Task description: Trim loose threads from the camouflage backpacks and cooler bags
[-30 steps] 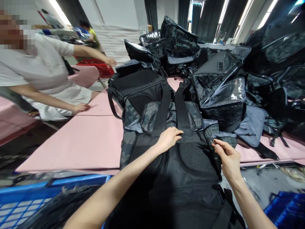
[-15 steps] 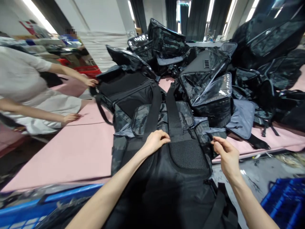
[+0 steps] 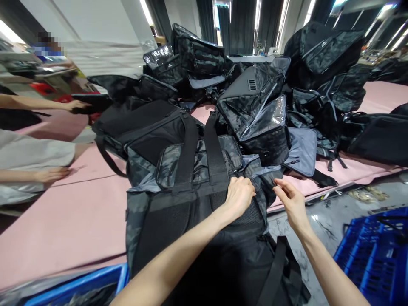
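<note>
Backpack (image 3: 197, 238) beneath the left hand (image 3: 240, 196)

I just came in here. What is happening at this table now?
A person's left hand is on the back of a black camouflage backpack. The right hand pinches its fingertips beside it, at something too small to identify. A co-worker at the left has one hand on a black item and the other on the pink table. More camouflage bags are heaped behind.
</note>
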Available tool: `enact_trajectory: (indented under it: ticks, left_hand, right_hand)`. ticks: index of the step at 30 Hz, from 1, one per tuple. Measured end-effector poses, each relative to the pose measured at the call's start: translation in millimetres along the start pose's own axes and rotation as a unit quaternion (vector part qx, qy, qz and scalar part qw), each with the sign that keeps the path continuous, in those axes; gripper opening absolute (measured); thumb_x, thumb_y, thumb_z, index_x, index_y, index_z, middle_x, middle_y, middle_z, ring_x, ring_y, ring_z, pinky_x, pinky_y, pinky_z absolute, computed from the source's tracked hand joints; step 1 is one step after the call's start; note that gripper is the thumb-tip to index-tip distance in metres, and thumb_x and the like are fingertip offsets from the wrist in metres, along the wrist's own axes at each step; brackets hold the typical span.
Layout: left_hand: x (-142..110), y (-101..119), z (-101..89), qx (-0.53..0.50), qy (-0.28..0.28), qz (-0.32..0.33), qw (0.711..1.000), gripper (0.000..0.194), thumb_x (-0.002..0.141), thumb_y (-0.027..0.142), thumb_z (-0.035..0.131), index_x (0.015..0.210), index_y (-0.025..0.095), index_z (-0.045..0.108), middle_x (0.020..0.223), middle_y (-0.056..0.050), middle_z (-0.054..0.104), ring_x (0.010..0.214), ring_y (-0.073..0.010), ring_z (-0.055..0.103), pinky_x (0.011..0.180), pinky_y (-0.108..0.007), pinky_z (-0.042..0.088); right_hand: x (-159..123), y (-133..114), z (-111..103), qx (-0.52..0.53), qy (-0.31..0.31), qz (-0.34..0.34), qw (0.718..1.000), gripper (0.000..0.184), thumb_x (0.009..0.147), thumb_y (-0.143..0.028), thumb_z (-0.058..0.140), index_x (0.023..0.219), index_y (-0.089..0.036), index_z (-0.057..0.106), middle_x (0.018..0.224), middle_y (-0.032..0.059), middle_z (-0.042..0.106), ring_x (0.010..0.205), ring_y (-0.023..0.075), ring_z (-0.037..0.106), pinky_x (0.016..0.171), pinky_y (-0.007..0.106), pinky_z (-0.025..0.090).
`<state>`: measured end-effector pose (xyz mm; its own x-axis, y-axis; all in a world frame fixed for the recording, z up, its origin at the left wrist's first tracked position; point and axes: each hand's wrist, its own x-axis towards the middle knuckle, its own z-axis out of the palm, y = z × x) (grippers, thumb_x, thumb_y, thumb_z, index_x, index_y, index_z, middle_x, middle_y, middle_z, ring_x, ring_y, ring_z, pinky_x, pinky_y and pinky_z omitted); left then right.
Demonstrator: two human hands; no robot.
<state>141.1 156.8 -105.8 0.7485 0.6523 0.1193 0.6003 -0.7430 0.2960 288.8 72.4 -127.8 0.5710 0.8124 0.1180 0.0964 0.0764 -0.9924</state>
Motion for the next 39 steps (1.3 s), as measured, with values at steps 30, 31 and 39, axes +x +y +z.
enact_trajectory:
  ticks: [30, 31, 39]
  left_hand:
    - [-2, 22, -9.7, -0.398, -0.055, -0.063, 0.913, 0.016, 0.076, 0.025, 0.048, 0.063, 0.016, 0.054, 0.058, 0.001, 0.057, 0.06, -0.0124, 0.05, 0.063, -0.023, 0.04]
    - [0, 22, -10.7, -0.383, -0.02, -0.073, 0.921, 0.015, 0.074, 0.025, 0.049, 0.064, 0.016, 0.054, 0.062, 0.0, 0.058, 0.063, -0.0129, 0.051, 0.065, -0.024, 0.04]
    - [14, 31, -17.4, -0.209, -0.005, 0.024, 0.978, 0.019, 0.081, 0.025, 0.043, 0.069, 0.018, 0.056, 0.072, 0.0, 0.06, 0.071, -0.0129, 0.052, 0.071, -0.023, 0.038]
  right_hand:
    - [-34, 19, -43, -0.142, -0.007, -0.026, 0.99, 0.03, 0.077, -0.04, 0.057, 0.099, -0.019, 0.062, 0.097, 0.0054, 0.066, 0.087, 0.0195, 0.059, 0.076, 0.031, 0.045]
    - [-38, 17, -42, -0.16, -0.009, -0.038, 0.986, 0.029, 0.078, -0.039, 0.056, 0.098, -0.02, 0.062, 0.097, 0.0049, 0.066, 0.086, 0.0191, 0.059, 0.075, 0.03, 0.045]
    - [-73, 22, -18, -0.323, 0.035, -0.087, 0.942, 0.028, 0.085, -0.038, 0.048, 0.103, -0.023, 0.064, 0.093, 0.0047, 0.069, 0.08, 0.0199, 0.064, 0.071, 0.029, 0.044]
